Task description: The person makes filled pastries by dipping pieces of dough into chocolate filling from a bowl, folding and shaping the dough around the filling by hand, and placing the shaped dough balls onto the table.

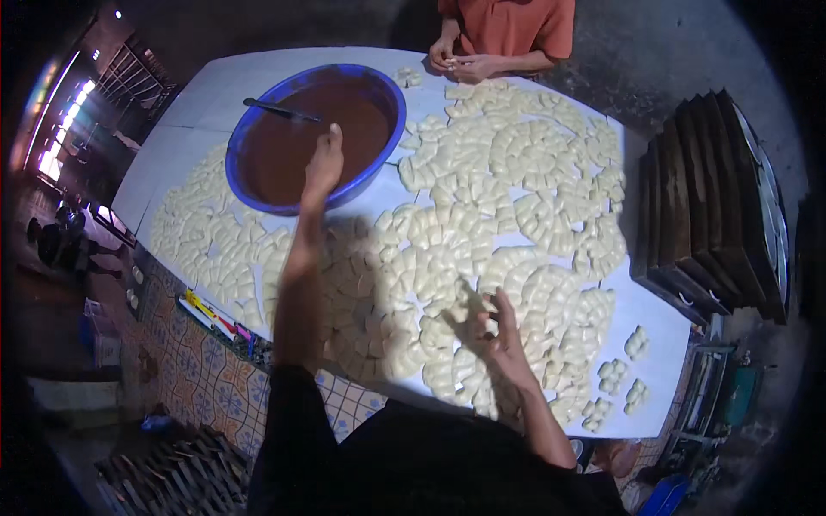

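My left hand [323, 163] reaches over the near right side of a blue basin [391, 99] holding a smooth brown mass. One of its digits points away from me; the others are partly hidden, and nothing shows in its grip. A dark-handled utensil [282, 110] lies across the basin's far left part. Lower right, my right hand [506, 340] hovers with fingers apart and curved above the pale dough pieces [460, 228]. These small, plump pieces sit close together in curved rows over much of the white tabletop [181, 125].
Across the table, a person in an orange shirt [508, 26] holds something small near the edge. Dark wooden trays [705, 206] stand stacked at right. Several dough clusters [613, 377] lie at the near right corner. Coloured tools [219, 318] line the near left edge.
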Tool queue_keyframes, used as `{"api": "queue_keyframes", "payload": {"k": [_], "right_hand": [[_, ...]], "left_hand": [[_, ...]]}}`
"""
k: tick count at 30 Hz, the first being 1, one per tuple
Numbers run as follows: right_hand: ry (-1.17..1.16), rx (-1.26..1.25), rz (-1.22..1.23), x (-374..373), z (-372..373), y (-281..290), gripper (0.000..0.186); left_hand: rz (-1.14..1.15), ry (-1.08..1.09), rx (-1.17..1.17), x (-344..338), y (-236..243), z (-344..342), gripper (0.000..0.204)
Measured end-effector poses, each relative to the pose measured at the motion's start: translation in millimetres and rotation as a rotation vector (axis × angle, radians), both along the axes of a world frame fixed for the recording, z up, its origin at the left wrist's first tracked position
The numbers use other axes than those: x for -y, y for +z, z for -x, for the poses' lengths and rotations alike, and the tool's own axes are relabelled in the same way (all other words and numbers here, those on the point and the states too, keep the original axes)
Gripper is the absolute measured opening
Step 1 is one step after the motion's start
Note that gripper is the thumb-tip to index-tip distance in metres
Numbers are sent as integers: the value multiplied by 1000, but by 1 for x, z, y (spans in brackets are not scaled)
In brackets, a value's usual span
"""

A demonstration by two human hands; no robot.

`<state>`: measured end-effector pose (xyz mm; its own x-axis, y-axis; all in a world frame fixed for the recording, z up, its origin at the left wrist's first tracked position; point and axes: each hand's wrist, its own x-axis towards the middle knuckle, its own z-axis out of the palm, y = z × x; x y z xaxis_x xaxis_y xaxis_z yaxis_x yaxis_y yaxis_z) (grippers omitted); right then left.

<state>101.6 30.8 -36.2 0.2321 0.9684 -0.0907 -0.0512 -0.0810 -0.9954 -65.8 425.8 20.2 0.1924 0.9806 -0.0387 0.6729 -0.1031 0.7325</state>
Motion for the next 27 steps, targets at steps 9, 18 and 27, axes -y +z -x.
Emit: {"api": "queue_keyframes", "payload": {"k": [9, 18, 27], "right_hand": [[-104, -112, -63, -5, -12, -24, 81], [-510, -575, 174, 7, -1, -9, 20], [-270, 535, -286, 94, -38, 3, 19]], "left_hand": [[-24, -93, 5, 69, 27, -24, 98], [866, -9, 1145, 320, -36, -66, 58], [182, -559, 286, 396, -17, -75, 34]]}}
